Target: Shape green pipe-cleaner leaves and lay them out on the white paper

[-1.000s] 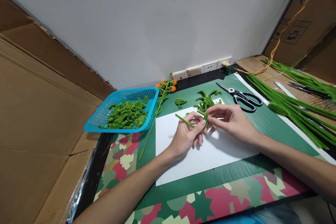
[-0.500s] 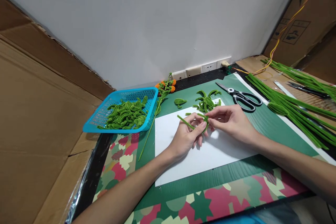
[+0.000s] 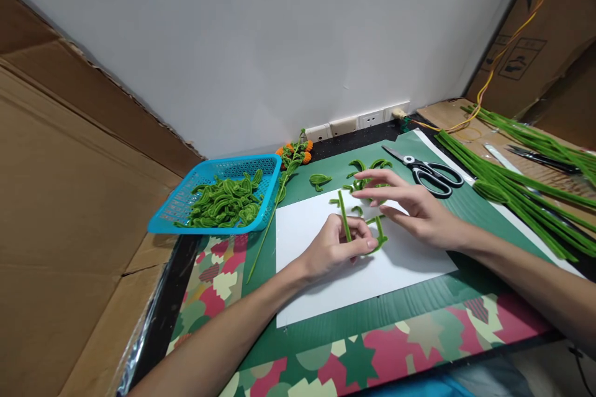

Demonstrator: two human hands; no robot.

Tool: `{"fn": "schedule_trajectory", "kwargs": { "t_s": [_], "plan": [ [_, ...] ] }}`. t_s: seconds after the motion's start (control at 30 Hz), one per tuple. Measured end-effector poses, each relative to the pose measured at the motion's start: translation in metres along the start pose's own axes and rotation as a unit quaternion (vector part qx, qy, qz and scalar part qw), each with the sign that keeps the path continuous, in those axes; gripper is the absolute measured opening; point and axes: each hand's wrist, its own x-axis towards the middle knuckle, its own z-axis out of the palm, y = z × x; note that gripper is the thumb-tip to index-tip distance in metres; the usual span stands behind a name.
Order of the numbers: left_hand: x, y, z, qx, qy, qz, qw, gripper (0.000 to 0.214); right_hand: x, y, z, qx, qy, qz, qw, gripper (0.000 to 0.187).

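My left hand (image 3: 336,247) is closed on a bent green pipe cleaner (image 3: 343,214) above a white sheet of paper (image 3: 311,291). One straight end stands up beside the fingers, and a curled, branching part sticks out past the thumb. My right hand (image 3: 414,208) is open with its fingers apart, just right of the pipe cleaner and not touching it. Behind its fingers, partly hidden, lies a cluster of curled green pieces (image 3: 357,165). Short green bits (image 3: 357,210) rest on the paper. A green leaf shape (image 3: 320,179) lies beyond the paper's far edge.
A blue basket (image 3: 156,224) on the left holds many green leaf shapes. Beside it lies a stem with orange flowers (image 3: 291,164). Scissors (image 3: 408,160) are behind my right hand. Long green pipe cleaners (image 3: 526,211) spread at right. Wall sockets (image 3: 372,119) line the back.
My right hand has let go of the pipe cleaner, and its fingers have spread. My left hand has turned, so the straight end now points up.
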Motion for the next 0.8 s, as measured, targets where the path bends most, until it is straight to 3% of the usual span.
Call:
{"fn": "schedule_trajectory", "kwargs": {
  "t_s": [0.23,0.33,0.53,0.63,0.8],
  "plan": [
    [-0.0005,-0.0024,-0.0087,0.074,-0.054,-0.009,0.996,0.037,-0.0005,-0.0046,0.0023,-0.008,-0.048,-0.024,0.999,0.052],
    [0.0004,-0.0015,-0.0078,0.05,-0.072,-0.021,0.996,0.036,0.0002,-0.0055,0.0046,-0.015,-0.051,-0.01,0.999,0.05],
    [0.0039,-0.0039,-0.0041,-0.033,0.0,-0.012,0.999,0.035,0.0031,-0.0047,0.0051,0.038,0.067,0.088,0.993,0.027],
    [0.0054,-0.0049,-0.0038,-0.041,0.025,-0.006,0.999,0.036,0.0042,-0.006,0.004,0.031,0.069,0.132,0.988,0.021],
    [0.0048,-0.004,-0.0029,-0.027,0.037,-0.001,0.999,0.035,0.0035,-0.009,0.0049,0.013,0.052,0.126,0.991,0.017]
  ]
}}
